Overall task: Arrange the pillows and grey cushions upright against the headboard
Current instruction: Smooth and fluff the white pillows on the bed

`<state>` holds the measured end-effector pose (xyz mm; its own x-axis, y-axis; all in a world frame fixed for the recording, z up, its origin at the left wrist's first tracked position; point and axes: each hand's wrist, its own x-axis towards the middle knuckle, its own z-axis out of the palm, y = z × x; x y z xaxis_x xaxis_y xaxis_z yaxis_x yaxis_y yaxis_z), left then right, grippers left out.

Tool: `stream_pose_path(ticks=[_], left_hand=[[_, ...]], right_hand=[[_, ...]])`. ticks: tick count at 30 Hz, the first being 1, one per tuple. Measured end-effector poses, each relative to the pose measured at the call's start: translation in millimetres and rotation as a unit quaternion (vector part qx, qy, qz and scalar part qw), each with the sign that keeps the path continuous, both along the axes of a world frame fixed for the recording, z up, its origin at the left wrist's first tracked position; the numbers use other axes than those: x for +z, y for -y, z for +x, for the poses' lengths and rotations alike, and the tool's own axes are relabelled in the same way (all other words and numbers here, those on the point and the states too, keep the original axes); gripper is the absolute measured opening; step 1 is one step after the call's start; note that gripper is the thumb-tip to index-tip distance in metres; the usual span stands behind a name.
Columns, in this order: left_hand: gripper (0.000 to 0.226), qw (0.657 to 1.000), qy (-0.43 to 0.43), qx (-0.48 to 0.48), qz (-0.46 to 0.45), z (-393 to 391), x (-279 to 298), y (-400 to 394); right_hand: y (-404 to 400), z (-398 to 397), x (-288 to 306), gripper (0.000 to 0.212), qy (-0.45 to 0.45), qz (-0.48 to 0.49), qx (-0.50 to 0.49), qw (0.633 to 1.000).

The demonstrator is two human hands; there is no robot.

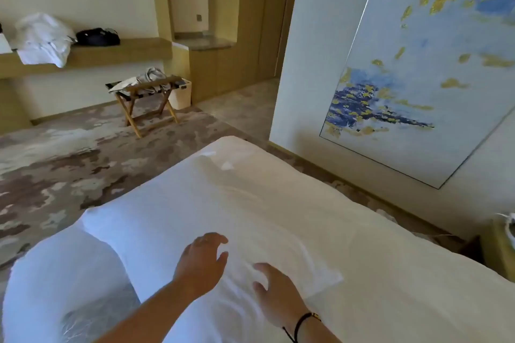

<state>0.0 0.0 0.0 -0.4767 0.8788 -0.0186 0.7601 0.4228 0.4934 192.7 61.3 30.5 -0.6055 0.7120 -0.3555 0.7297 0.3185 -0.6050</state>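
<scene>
Pillows lie at the near end of the bed (pixel 278 192): a second pillow (pixel 55 281) at 8 o'clock, bulging over the edge, and a flat pillow (pixel 172 231) at 6 o'clock, flat on the sheet. A grey cushion (pixel 97 315) shows between them at 7 o'clock. The left hand (pixel 202 262) rests on the flat pillow with fingers loosely bent and apart, holding nothing. The right hand (pixel 274 295), just beside it at 5 o'clock, presses the same pillow with spread fingers; a black band (pixel 302 320) is on its wrist. A folding rack (pixel 147 97) stands at 11 o'clock, a painting (pixel 432 64) at 2 o'clock.
</scene>
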Motion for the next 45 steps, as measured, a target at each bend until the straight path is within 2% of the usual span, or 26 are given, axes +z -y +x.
stream_pose_path(ticks=[2, 5, 7, 11, 16, 18, 20, 22, 25, 29, 31, 35, 39, 41, 45], left_hand=[[0.038, 0.998, -0.057, -0.026, 0.008, -25.2, -13.5, -42.5], [0.056, 0.991, -0.108, -0.068, -0.047, -56.1, -47.9, -95.6], [0.065, 0.984, -0.141, -0.089, -0.065, -66.0, -92.2, -102.1], [0.067, 0.981, -0.160, -0.105, -0.026, -70.4, -158.3, -84.4], [0.069, 0.982, -0.151, -0.111, 0.024, -73.0, -189.4, -68.9], [0.070, 0.983, -0.143, -0.118, 0.021, -75.5, -192.6, -65.7], [0.070, 0.983, -0.137, -0.120, 0.025, -75.9, -195.5, -61.8], [0.070, 0.982, -0.142, -0.123, 0.024, -75.7, -197.2, -57.7], [0.069, 0.981, -0.143, -0.127, 0.029, -77.0, -198.6, -48.1], [0.070, 0.983, -0.122, -0.139, 0.006, -79.2, -196.5, -30.1], [0.073, 0.983, -0.115, -0.144, -0.014, -81.2, -192.1, -20.6], [0.100, 0.981, -0.095, -0.163, -0.038, -79.5, -166.1, 1.3], [0.128, 0.989, -0.058, -0.133, -0.027, -51.8, -129.3, 25.7], [0.129, 0.988, -0.066, -0.141, -0.004, -29.7, -107.3, 37.7], [0.133, 0.970, -0.122, -0.209, 0.033, 23.5, -52.1, 52.9]], right_hand=[[-33.6, -26.0, -15.3, 0.045, 0.008, 0.014, -0.025, 1.000], [-90.3, -58.4, -36.6, 0.045, 0.014, 0.041, -0.081, 0.996], [-121.6, -72.7, -60.6, 0.046, 0.028, 0.059, -0.103, 0.993], [-177.0, -88.8, -103.8, 0.052, 0.049, 0.093, -0.136, 0.985], [-205.7, -109.2, -128.1, 0.097, 0.100, -0.026, -0.225, 0.969], [-209.0, -116.7, -129.3, 0.106, 0.097, -0.078, -0.256, 0.959], [-209.7, -119.7, -131.4, 0.097, 0.061, -0.132, -0.308, 0.940], [-207.0, -119.7, -130.6, 0.071, 0.037, -0.174, -0.347, 0.921], [-195.5, -120.1, -126.7, 0.049, 0.041, -0.193, -0.337, 0.921], [-177.8, -124.5, -117.3, 0.033, 0.043, -0.134, -0.268, 0.953], [-165.4, -127.2, -111.5, 0.032, 0.066, -0.096, -0.227, 0.967], [-127.2, -120.3, -94.4, 0.030, 0.076, -0.018, -0.173, 0.982], [-78.9, -92.3, -60.5, 0.037, -0.024, 0.073, -0.208, 0.975], [-58.1, -72.4, -37.8, 0.042, -0.094, 0.130, -0.222, 0.962], [-21.4, -17.6, 11.3, 0.047, -0.174, 0.255, -0.159, 0.938]])
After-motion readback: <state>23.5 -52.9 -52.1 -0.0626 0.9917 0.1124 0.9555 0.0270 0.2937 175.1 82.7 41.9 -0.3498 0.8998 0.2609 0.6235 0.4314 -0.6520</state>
